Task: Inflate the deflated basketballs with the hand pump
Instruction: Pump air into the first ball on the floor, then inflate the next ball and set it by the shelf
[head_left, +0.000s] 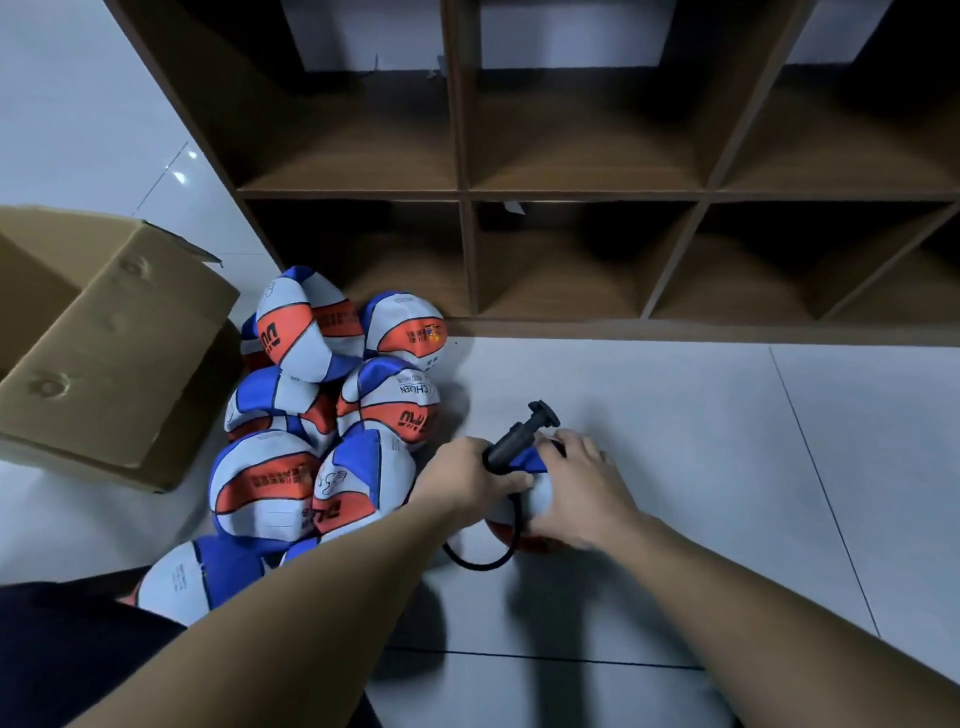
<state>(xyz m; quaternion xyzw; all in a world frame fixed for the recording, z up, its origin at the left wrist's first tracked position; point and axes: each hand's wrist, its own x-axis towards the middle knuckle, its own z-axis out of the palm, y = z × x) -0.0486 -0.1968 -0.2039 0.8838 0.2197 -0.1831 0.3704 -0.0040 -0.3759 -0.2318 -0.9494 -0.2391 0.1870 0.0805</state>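
My left hand (470, 475) fingers clamp the black pump (511, 441) barrel while my right hand (582, 486) fingers spread, relaxed, over the basketball (540, 493) on the floor (701, 441).

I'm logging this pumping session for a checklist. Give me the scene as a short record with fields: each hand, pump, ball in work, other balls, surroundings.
left hand: left hand grips the barrel of the hand pump
right hand: right hand rests on the ball on the floor, fingers fairly straight
pump: black, tilted, handle up and away; hose loops on the floor beside the ball
other balls: pile of deflated basketballs to the left
surroundings: cardboard box far left; wooden cubby shelf behind; tiled floor
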